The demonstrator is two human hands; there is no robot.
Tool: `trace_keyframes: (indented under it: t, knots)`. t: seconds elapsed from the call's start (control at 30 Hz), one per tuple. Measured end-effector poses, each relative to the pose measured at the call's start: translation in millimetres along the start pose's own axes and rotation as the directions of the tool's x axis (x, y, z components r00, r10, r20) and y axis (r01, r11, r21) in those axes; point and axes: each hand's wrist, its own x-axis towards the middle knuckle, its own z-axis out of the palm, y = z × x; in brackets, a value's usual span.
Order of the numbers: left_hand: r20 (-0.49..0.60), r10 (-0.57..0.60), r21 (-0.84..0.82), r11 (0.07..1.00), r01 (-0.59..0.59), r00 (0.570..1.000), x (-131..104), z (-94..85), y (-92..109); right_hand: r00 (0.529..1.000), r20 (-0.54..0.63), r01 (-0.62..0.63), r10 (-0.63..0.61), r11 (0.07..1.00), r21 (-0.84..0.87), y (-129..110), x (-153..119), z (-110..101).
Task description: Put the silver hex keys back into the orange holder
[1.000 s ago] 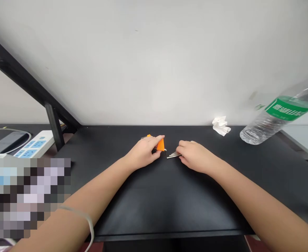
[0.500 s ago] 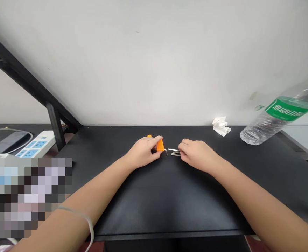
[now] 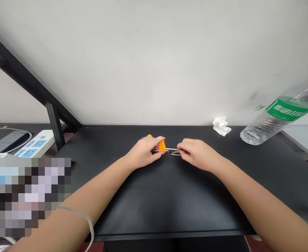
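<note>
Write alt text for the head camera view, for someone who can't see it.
Over a black table, the left hand grips an orange holder while the right hand holds a thin rod, its tip at the holder. More rods show beside the right hand. A tissue and bottle are farther right, a power strip left.

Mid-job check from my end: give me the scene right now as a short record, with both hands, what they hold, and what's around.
left hand: grips an orange piece
right hand: pinches a thin metal rod pointing at the orange piece
rod tip: meets the orange piece's edge; whether inside, cannot tell
other metal pieces: by the right fingertips; held or lying, unclear
surface: black table
back right: crumpled white tissue
far right: clear bottle, green label
far left: power strip with blue sockets
</note>
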Motion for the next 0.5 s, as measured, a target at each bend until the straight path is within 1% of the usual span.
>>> trace_keyframes:
  t: [0.17, 0.3, 0.5]
  knots:
    - [-0.004, 0.001, -0.003, 1.0, -0.001, 1.0, 0.3, -0.1, 0.3, 1.0, 0.002, 0.02, -0.02, 1.0, 0.013, 2.3, 0.3, -1.8]
    - [-0.001, -0.023, -0.021, 1.0, 0.023, 1.0, 0.5, -1.0, 2.7, 1.0, -0.011, 0.01, -0.01, 0.999, 0.034, 5.1, 0.1, -1.7]
    - [0.003, -0.013, -0.013, 1.0, 0.013, 1.0, 0.0, 0.0, 1.2, 1.0, -0.02, 0.014, -0.013, 0.998, 0.055, 6.1, -0.3, -1.5]
